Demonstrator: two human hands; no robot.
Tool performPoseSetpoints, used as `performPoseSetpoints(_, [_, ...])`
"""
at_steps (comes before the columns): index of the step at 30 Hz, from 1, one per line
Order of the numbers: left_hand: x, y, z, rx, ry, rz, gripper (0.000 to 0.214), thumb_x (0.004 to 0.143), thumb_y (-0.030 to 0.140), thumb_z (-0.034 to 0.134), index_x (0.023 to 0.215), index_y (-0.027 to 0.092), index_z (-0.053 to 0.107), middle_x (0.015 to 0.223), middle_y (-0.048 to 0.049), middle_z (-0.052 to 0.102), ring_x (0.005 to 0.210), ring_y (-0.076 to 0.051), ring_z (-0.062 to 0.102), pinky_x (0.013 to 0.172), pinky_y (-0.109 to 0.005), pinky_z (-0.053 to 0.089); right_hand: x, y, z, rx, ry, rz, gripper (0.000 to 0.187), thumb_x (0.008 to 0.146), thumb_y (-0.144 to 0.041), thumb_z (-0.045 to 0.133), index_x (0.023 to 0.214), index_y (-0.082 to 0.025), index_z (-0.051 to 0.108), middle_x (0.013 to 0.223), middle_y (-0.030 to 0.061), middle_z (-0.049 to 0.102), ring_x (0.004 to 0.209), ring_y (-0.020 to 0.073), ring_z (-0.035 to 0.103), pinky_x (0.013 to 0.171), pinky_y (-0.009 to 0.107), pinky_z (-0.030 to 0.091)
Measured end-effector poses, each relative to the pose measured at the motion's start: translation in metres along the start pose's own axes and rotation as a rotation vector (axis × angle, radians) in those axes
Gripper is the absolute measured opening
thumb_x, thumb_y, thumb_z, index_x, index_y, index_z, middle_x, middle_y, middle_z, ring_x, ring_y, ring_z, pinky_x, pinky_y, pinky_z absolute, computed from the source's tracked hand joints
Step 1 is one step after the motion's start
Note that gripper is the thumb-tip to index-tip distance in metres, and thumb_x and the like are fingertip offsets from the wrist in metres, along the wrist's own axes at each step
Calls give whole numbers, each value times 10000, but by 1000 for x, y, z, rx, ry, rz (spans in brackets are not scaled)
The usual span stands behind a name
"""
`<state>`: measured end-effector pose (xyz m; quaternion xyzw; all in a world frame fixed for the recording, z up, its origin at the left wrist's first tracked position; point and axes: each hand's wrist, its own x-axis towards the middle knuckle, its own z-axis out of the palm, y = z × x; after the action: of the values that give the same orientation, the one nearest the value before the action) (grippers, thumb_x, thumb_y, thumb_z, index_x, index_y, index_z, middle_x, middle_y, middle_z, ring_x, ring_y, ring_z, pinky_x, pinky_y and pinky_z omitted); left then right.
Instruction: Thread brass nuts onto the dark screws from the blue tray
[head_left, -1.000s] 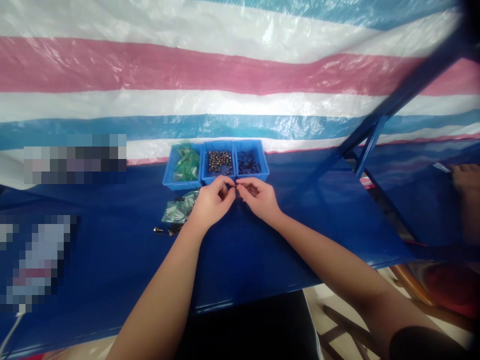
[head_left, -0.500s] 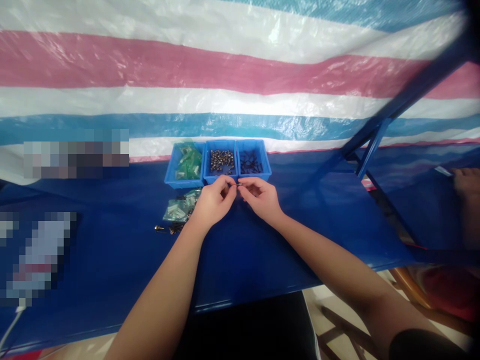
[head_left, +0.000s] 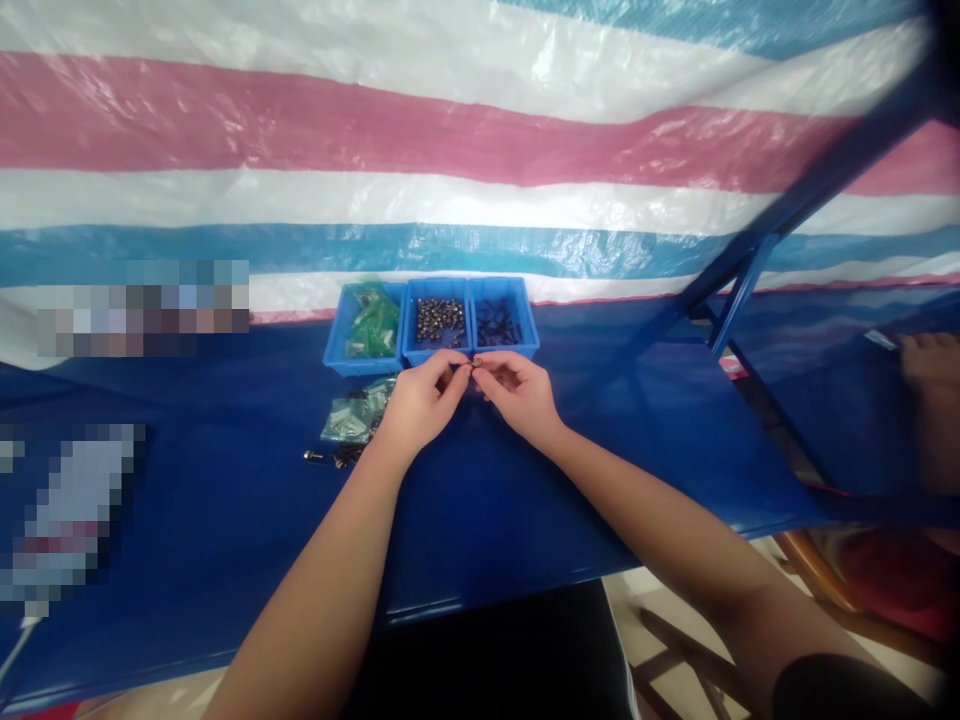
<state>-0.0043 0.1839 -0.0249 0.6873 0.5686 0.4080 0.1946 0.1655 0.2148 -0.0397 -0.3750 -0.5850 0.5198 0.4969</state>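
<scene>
My left hand (head_left: 424,397) and my right hand (head_left: 523,395) meet fingertip to fingertip just in front of the bins. Pinched in my left fingers is a thin dark screw (head_left: 466,366), mostly covered by them. My right thumb and forefinger close on a small shiny metal fitting (head_left: 477,363) at its end. Behind the hands stand three blue bins: the left bin (head_left: 335,350) holds green plastic bags (head_left: 373,325), the middle bin (head_left: 406,345) shiny metal fittings (head_left: 440,320), the right bin (head_left: 531,335) black screws (head_left: 497,322).
Beside my left wrist lie clear bags of small parts (head_left: 346,420) and several loose dark pieces (head_left: 346,457). A blue metal frame (head_left: 731,290) rises on the right. Beyond it, another person's hand (head_left: 930,365) rests near the edge of view. A striped sheet (head_left: 450,140) hangs behind.
Both hands stay together, with the fingertips shifted slightly on the small parts; the shiny fitting shows a little more. The whole view has moved slightly.
</scene>
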Motion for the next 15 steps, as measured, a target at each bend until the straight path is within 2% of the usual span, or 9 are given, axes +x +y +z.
performPoseSetpoints(7, [0,-2,1,48,-5,59,169,964,339,560,993,209,665,615,59,543,504,-73,473,543,-199,378,0,1,1,31,-3,-33,333,819,-402,755,1089,-211,719,867,29,731,725,134,684,679,295,601])
performPoseSetpoints(15, [0,2,-2,26,11,33,165,932,330,587,991,205,677,616,58,534,518,-80,491,549,-201,397,-1,1,1,-18,17,-23,296,814,-437,758,994,-205,727,890,46,749,727,143,687,659,296,605])
